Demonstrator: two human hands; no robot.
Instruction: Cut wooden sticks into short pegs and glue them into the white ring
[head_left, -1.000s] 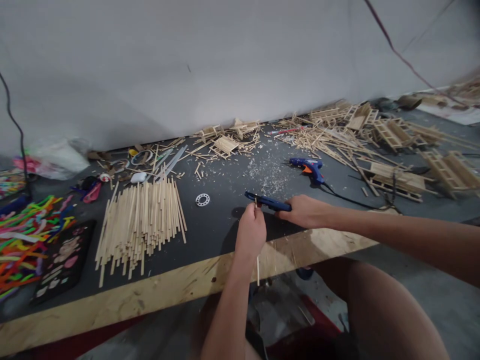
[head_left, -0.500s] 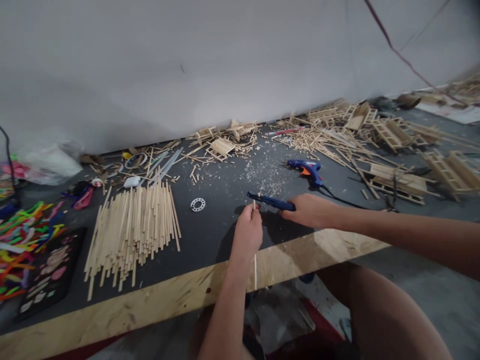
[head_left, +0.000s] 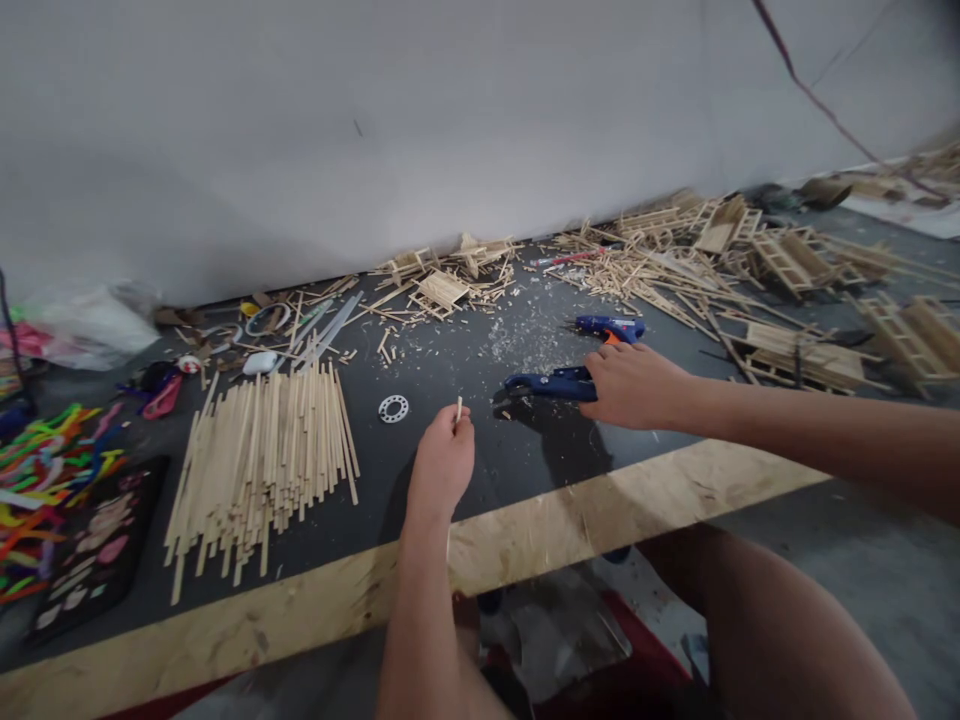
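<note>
Right of the ring (head_left: 383, 409), left hand (head_left: 442, 462) pinches stick (head_left: 459, 408) (likely light, brittle; hold near tip); farther right, right hand (head_left: 631, 386) grasps pliers (head_left: 553, 385).

text: none readable | glue gun (head_left: 598, 324): marking too small to read

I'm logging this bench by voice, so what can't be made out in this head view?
Head view: the middle of the thin pale wooden stick, covered by the left hand.
Head view: grip ends of the blue plier-like tool, covered by the right hand.
Head view: colourful fuzzy strips, cut off by the left edge.
</note>
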